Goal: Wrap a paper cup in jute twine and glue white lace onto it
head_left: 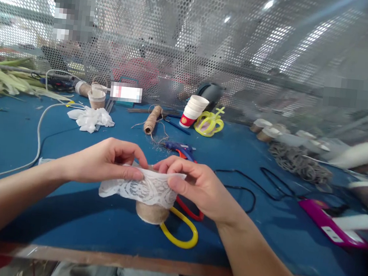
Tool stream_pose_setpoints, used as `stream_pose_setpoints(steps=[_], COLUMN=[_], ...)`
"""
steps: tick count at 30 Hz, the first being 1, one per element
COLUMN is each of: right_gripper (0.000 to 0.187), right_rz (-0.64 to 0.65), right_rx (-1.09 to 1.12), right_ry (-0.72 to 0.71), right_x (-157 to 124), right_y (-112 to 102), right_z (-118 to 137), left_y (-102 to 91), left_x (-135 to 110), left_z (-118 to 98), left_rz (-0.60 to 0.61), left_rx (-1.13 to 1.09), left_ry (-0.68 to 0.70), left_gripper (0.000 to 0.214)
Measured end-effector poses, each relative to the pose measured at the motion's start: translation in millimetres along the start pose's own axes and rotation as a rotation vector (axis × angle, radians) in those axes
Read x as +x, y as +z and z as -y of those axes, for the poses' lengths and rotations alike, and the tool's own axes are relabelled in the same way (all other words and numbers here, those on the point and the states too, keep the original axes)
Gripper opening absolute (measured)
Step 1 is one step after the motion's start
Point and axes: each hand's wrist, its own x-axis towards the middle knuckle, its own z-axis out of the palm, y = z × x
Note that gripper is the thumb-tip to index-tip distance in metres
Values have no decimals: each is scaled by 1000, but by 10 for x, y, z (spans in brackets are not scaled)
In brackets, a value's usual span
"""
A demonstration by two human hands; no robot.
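- The left hand (103, 160) is pinching the white lace strip (140, 190), lower centre, its long axis running left to right.
- The right hand (195, 184) is pinching it over a brown burlap-wrapped cup (151, 212).

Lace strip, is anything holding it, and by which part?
The left hand and the right hand each pinch the lace strip by its upper edge with their fingers, where it wraps the brown cup.

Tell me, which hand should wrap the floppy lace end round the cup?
Probably the left hand: it pinches the lace beside that end, while the right hand presses lace onto the cup.
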Motion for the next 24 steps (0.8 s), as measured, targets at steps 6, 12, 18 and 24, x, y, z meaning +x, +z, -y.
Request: stream_pose_setpoints(steps=[6,12,18,24], right_gripper=[28,16,7,11], right_rz=[22,-40,-67,-72], right_rx=[-24,-278,-502,-386], right_ry=[-34,-259,-436,-413], right_x=[-14,-41,-42,-48], right_y=[8,37,50,46], right_z=[9,41,30,32], left_y=[30,14,27,19], left_x=[-5,-96,-214,-203], left_z=[31,-43,-163,-125], left_rz=[50,-123,-101,-141], left_rx=[-100,131,308,302], left_ry=[-34,130,276,234], left_gripper=[19,15,12,16])
